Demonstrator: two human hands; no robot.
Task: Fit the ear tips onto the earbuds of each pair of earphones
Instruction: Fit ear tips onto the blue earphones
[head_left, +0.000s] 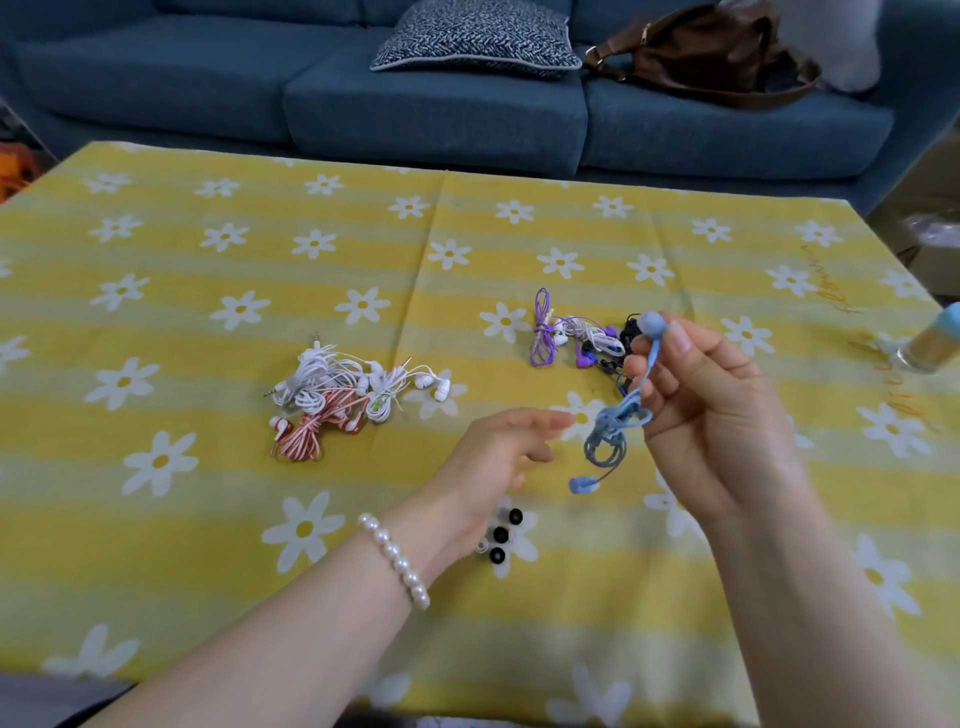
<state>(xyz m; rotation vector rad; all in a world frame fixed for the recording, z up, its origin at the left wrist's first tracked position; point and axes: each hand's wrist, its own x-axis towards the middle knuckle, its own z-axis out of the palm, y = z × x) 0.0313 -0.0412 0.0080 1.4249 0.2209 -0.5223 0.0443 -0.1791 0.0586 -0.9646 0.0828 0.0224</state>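
Hands are working above the counter (208, 312): the right hand (711, 415) is pinching the blue earphones (618, 431) aloft, while the left hand (498, 467) is hovering loosely open over black ear tips (501, 535).

A table covered with a yellow cloth with white daisies (260, 291) holds everything. On the left side lies a heap of white earphones (358, 387), and touching its near edge is a red and white striped pair (311, 428). Further right lies a tangle of purple, white and black earphones (579, 340). Near the front sit three small black ear tips (501, 535) with a clear ear tip (482, 546) just beside them. At the far right edge stands a bottle (932, 345), blurry.
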